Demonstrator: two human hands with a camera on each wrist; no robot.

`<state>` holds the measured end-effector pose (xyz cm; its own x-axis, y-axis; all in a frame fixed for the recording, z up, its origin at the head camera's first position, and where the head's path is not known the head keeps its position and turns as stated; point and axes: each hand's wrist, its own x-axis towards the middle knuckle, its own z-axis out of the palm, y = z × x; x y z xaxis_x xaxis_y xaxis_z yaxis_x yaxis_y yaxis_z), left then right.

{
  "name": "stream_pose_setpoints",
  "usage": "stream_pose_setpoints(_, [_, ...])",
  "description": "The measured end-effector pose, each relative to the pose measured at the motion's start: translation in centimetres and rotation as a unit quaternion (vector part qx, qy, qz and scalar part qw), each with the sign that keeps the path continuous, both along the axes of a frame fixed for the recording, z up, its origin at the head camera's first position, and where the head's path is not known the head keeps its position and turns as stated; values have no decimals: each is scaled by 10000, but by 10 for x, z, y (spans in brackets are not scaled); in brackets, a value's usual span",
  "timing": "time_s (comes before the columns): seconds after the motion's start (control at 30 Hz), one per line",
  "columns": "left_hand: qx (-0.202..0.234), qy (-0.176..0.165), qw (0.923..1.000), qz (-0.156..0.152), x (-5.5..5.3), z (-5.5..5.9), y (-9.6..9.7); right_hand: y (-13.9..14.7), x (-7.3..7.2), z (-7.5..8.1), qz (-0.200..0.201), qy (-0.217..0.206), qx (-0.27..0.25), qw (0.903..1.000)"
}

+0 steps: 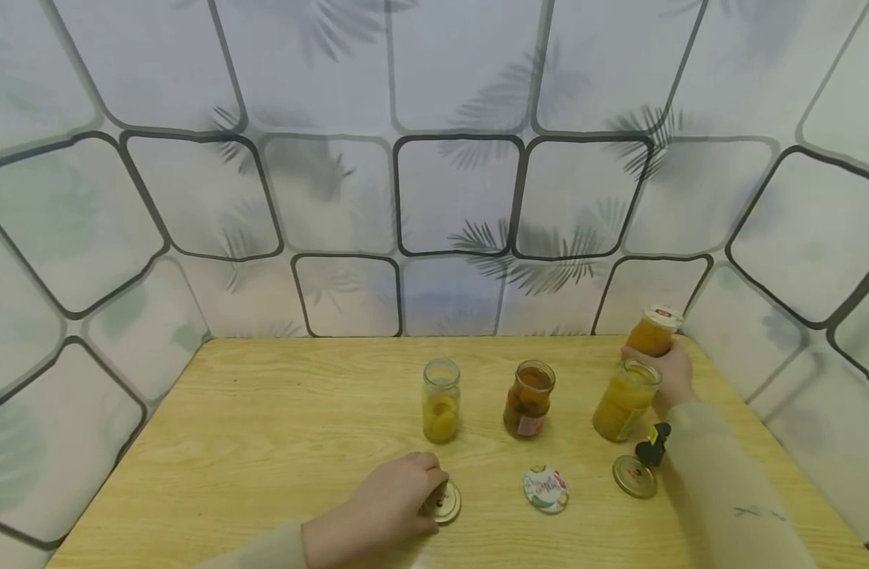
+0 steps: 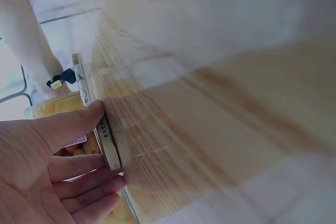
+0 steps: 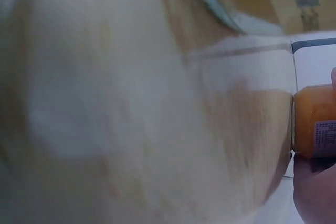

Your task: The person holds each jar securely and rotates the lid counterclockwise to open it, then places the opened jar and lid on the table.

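Observation:
My left hand (image 1: 395, 499) is low over the table's front middle, with its fingertips around a gold jar lid (image 1: 446, 503). In the left wrist view, the thumb and fingers pinch this lid (image 2: 107, 142) by its rim. At the back right, my right hand (image 1: 674, 373) grips a closed jar (image 1: 650, 337) of orange contents with a white lid. The right wrist view shows part of that jar (image 3: 314, 111), with a pale printed label. Whether its base touches the table cannot be seen.
Three uncovered jars stand in a row: one with yellow fruit (image 1: 441, 415), one dark reddish-brown (image 1: 529, 403), one full of yellow pieces (image 1: 622, 403). A white patterned lid (image 1: 546, 489) and another gold lid (image 1: 634, 477) lie in front. Patterned walls enclose the wooden table (image 1: 278, 427).

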<state>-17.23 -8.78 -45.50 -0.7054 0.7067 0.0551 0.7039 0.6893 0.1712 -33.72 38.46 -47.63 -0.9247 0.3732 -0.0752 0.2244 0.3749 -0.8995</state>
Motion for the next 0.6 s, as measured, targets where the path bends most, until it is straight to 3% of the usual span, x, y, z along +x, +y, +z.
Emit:
stream_pose_setpoints(0.4, [40,-17,10000,-8,0,0,0,1,1,4,-355,-85,364,9987])
stream_pose_setpoints(0.6, [-62,-142,9999,-8,0,2,0,4,6,0,-257,-60,409,9988])
